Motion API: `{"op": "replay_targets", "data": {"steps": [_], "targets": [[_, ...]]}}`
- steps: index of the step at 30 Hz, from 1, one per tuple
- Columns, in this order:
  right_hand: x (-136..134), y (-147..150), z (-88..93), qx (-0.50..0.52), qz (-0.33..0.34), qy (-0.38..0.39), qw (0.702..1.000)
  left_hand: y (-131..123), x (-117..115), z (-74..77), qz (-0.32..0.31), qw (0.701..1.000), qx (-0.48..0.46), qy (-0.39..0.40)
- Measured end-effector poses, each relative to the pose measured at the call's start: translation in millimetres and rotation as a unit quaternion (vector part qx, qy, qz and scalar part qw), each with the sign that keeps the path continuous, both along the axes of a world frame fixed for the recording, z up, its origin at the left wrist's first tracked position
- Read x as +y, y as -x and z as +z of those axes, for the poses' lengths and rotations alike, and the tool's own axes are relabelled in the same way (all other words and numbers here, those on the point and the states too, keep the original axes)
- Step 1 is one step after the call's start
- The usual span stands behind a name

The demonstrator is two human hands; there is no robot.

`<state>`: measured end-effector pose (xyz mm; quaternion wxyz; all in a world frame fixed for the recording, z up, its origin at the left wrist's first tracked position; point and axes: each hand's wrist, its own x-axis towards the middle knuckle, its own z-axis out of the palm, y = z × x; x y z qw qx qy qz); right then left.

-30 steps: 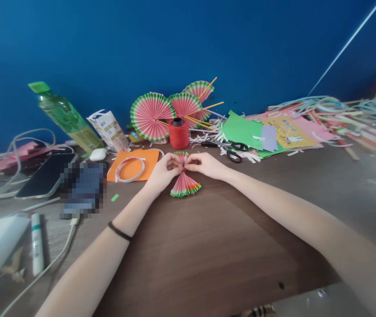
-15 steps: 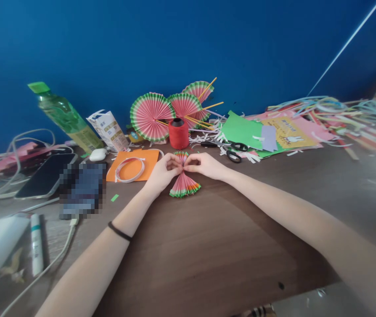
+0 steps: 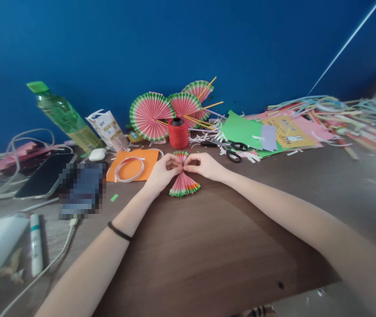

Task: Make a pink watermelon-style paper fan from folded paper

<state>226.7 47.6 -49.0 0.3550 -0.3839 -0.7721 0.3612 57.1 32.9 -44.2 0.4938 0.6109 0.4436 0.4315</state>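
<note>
A pleated paper fan (image 3: 184, 185), pink with green edges, is pinched in at its middle and flares at both ends like a bow. My left hand (image 3: 164, 172) grips its narrow waist from the left, thumb and fingers closed. From the right, my right hand (image 3: 206, 166) pinches the same waist, its fingertips nearly meeting the left ones. The fingers cover the waist, so any thread there is hidden. Just behind the hands stands a spool of red thread (image 3: 178, 134). Finished round paper fans (image 3: 151, 116) on yellow sticks lean against the blue wall.
Black scissors (image 3: 233, 155) lie among paper scraps, beside green paper (image 3: 240, 132). On the left are a tape roll (image 3: 130, 170) on orange paper (image 3: 152, 157), a carton (image 3: 108, 130), a green bottle (image 3: 65, 116), phones (image 3: 47, 175) and a marker (image 3: 36, 246). Paper strips (image 3: 340, 114) pile up at the back right.
Almost nothing differs. Both hands keep their pinch at the fan's waist, and the view has shifted very slightly.
</note>
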Motion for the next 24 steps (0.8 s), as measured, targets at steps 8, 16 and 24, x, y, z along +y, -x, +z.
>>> {"op": "replay_targets", "data": {"steps": [8,16,24], "targets": [[-6.9,2.6,-3.0,0.013,-0.045,-0.089,0.995,-0.3,-1.7,4.4,0.014,0.999,-0.027,0.039],[-9.0,5.0,-4.3,-0.042,-0.027,-0.228,0.972,3.4,-0.1,7.2,0.021,0.995,-0.052,0.078],[-9.0,3.6,-6.6,-0.174,-0.058,-0.303,0.935,6.9,4.4,5.8,0.011,0.994,-0.049,0.101]]}}
